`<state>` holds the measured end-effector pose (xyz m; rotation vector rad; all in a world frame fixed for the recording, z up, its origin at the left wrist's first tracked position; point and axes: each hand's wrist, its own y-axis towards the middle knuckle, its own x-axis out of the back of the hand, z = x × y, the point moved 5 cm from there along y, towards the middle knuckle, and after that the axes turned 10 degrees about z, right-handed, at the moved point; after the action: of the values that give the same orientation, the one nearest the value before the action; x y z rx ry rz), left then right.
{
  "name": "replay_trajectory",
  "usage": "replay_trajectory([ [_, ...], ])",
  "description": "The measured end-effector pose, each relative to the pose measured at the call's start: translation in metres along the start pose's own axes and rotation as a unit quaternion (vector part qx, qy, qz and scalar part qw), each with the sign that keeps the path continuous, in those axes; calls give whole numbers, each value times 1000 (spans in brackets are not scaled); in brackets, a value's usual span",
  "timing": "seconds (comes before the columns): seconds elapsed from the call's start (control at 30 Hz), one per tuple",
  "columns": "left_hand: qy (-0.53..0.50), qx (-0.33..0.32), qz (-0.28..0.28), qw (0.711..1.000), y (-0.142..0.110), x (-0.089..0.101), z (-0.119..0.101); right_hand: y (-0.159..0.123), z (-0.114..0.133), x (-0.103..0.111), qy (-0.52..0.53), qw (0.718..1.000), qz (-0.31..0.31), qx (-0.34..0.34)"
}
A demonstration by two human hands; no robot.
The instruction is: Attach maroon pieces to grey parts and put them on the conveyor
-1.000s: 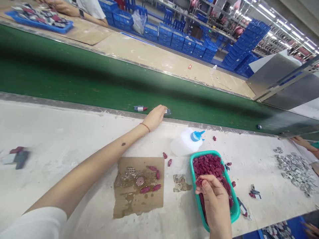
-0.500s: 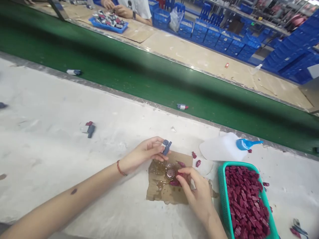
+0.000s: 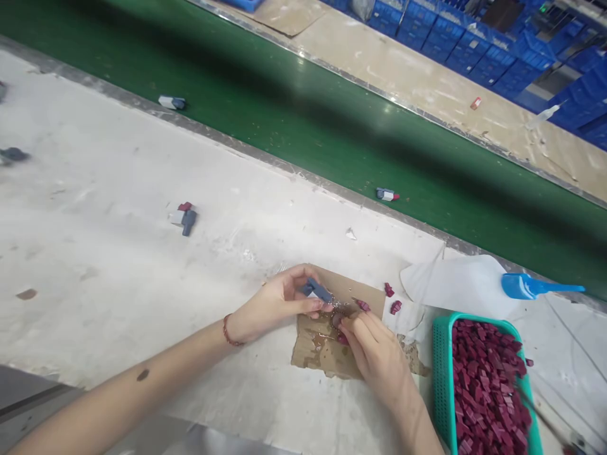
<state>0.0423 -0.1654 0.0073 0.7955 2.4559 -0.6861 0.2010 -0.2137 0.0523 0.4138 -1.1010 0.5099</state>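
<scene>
We look over a whitish worktable (image 3: 118, 221), with a green conveyor belt (image 3: 284, 107) running along its far side. On the table, to our right, stands a turquoise plastic basket (image 3: 442, 379) heaped with small maroon pieces (image 3: 488, 385); just beyond it lies a white squeeze bottle (image 3: 459, 284) with a blue nozzle (image 3: 521, 286). Left of the basket is a sheet of stained cardboard (image 3: 351, 284). Above this sheet our left hand (image 3: 282, 300) grasps a blue-grey and white part (image 3: 317, 291) between thumb and fingers, while our right hand (image 3: 379, 347) reaches low over the sheet, fingertips drawn together (we cannot tell whether they pinch anything). A maroon, white and blue-grey assembly (image 3: 184, 218) lies well apart on the table, farther left. Smallest of all, two loose maroon pieces (image 3: 392, 298) lie just beside the cardboard.
</scene>
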Motion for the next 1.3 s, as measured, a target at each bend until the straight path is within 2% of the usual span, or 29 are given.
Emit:
replay_trajectory([
  [0.17,39,-10,-5,999,-4,1,-1,0,-2,-2,-1,1000,10,-11],
  [0.27,41,-15,1,999,-5,1,2,-3,-6,0,59,998,6,-27],
  [0.4,26,-32,8,999,-5,-1,7,-11,-14,6,204,975,-51,-73],
  [0.5,78,-51,6,996,-8,-2,11,-17,-18,8,298,942,-112,-104],
  [0.6,195,-125,19,973,-15,-6,8,-19,-17,6,363,911,-149,-127],
  [0.7,323,-195,53,925,-21,-15,4,-19,-12,4,387,897,-165,-138],
  [0.8,391,-212,69,893,-21,-22,3,-17,-6,5,383,898,-172,-130],
  [0.93,448,-208,72,866,-18,-26,3,-16,-1,5,365,911,-164,-98],
  [1.3,481,-210,99,845,-18,-28,4,-3,9,7,333,937,-109,-15],
])
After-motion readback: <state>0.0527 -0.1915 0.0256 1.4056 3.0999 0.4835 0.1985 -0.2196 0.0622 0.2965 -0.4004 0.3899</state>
